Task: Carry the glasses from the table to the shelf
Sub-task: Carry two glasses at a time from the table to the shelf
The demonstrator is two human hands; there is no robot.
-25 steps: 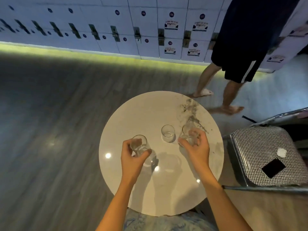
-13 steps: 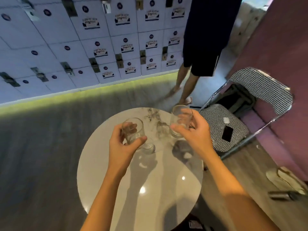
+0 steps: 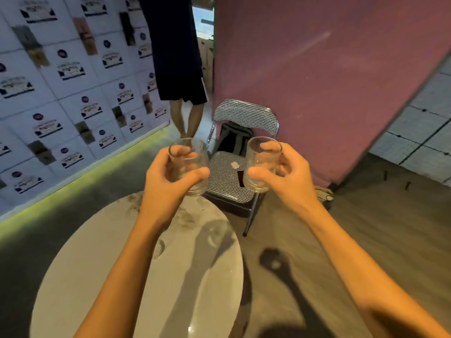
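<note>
The left hand (image 3: 168,184) is holding a clear glass (image 3: 189,165), with the thumb across the front and the fingers wrapped round the back. The right hand (image 3: 288,176) is holding a second glass (image 3: 261,164) the same way. Both glasses are up in the air, upright or nearly so, and close beside each other but not touching. Both are looking empty.

Below the left hand and its arm, the round white counter (image 3: 122,276) is lying with grey smudges on its far part — the arm's shadow is falling across it. Whether another glass is standing there, I cannot tell; the spot is too blurry.

Just past the two hands, between them, a checked folding chair (image 3: 229,176) is standing on the floor, with a small white thing and a dark flat thing on its seat. Beyond the right hand, a pink wall (image 3: 317,81) is rising up. Beyond the left hand, white lockers (image 3: 61,93) are covering the wall, and a person in dark shorts (image 3: 178,69) is standing near them — only legs and shorts are showing.
</note>
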